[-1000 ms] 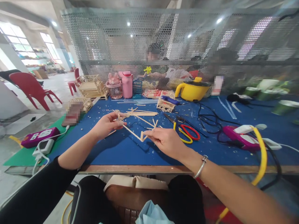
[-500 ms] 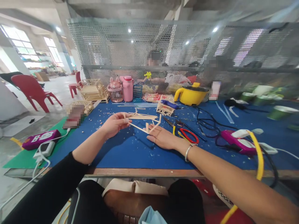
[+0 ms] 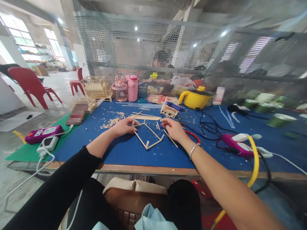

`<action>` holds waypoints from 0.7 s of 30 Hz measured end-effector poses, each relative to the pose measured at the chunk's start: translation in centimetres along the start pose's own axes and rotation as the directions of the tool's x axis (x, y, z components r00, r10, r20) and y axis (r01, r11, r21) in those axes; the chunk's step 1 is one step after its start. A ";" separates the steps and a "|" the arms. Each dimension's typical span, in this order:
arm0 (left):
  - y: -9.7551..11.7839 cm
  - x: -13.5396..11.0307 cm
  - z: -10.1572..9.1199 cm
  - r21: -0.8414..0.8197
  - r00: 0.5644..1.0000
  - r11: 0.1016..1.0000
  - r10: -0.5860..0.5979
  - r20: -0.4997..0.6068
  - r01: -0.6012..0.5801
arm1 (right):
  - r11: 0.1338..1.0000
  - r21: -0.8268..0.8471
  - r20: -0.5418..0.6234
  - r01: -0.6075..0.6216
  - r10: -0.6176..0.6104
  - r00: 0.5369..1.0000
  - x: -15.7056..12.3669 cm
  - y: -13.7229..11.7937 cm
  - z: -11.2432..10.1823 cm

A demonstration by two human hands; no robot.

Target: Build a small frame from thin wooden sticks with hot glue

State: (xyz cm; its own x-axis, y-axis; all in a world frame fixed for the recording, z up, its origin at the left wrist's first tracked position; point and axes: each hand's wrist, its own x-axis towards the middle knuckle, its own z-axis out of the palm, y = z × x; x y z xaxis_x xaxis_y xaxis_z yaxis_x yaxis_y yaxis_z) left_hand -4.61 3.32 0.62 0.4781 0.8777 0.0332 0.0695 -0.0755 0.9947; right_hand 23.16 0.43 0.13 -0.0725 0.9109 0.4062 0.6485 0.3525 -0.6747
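My left hand (image 3: 125,127) is pinched on the left corner of a four-sided frame of thin wooden sticks (image 3: 153,144). Short stick pieces stand up at the frame's corners, and its near side is close to the blue table top. Apart from the frame, my right hand (image 3: 174,128) hangs over the table with fingers partly bent and thumb apart; nothing shows between them. Its fingertips are by the right end of a bundle of loose sticks (image 3: 146,117). Below it lies a single stick (image 3: 171,139). Red-handled pliers (image 3: 194,136) are partly hidden behind my right wrist.
Wood scraps (image 3: 112,122) lie left of the bundle. Behind are a small stick model (image 3: 169,111) with a blue-handled tool (image 3: 174,106), a yellow pot (image 3: 195,98) and a pink bottle (image 3: 132,89). Black cables (image 3: 208,123) and a purple power strip (image 3: 236,145) are at right.
My right hand has let go of the frame and moved right and up toward the loose sticks. The frame has come down and turned, still held by my left hand.
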 end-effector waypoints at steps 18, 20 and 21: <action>1.7 -3.8 3.0 0.592 0.863 0.636 0.436 0.254 -0.495 | 0.965 -0.019 0.308 0.260 -0.242 0.920 -5.7 -6.8 1.5; 1.4 -3.8 3.5 0.496 0.870 0.717 0.374 0.321 -0.491 | 0.973 -0.007 0.325 0.230 -0.215 0.921 -5.5 -6.6 1.9; 1.2 -3.7 3.7 0.466 0.875 0.745 0.359 0.325 -0.478 | 0.975 -0.009 0.329 0.222 -0.207 0.922 -5.4 -6.6 2.0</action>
State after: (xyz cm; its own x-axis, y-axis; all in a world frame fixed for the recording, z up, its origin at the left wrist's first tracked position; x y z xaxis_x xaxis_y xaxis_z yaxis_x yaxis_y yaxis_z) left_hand -3.03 -1.81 1.33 0.7281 0.5870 0.3541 0.2308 -0.6963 0.6796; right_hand 17.76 -6.38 1.15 -0.4500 0.8371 0.3110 0.6234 0.5438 -0.5619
